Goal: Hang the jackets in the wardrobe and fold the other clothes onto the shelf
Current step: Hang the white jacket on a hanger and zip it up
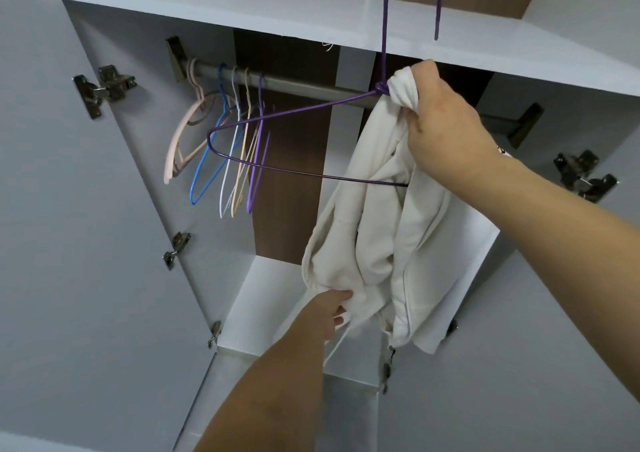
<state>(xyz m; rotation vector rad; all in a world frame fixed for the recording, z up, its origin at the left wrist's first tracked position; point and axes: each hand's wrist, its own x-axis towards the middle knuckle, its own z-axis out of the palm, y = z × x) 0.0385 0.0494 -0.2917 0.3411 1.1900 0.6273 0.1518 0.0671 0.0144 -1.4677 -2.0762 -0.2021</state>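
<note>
— holding what, up there by the rail?

— the right hand (446,119) has its fingers curled round a bunched handful of a cream jacket (388,244), right at the neck of a purple wire hanger (294,140). the cloth is gathered just beside the twisted knot of the wire.

— and the hanger, is it on the rail (304,86)?

— no. its hook rises in front of the white shelf (242,5) above, and its triangle tilts out to the left, in front of the open wardrobe (138,181). one end of its bottom wire runs into the jacket.

— where does the jacket hang?

— it droops from the right hand, down across the right half of the opening, in loose folds. a drawstring trails from its low edge.

— the other hand?

— the left hand (330,313) is low, its fingers pinching the bottom left edge of the jacket, above the white floor panel (256,296) of the wardrobe.

— anything else on the rail?

— spare hangers at the left end: a pink one (180,140), a blue one (204,171), then white, beige and another purple, all bare and close together. metal hinges (107,84) show on the doors to either side.
</note>
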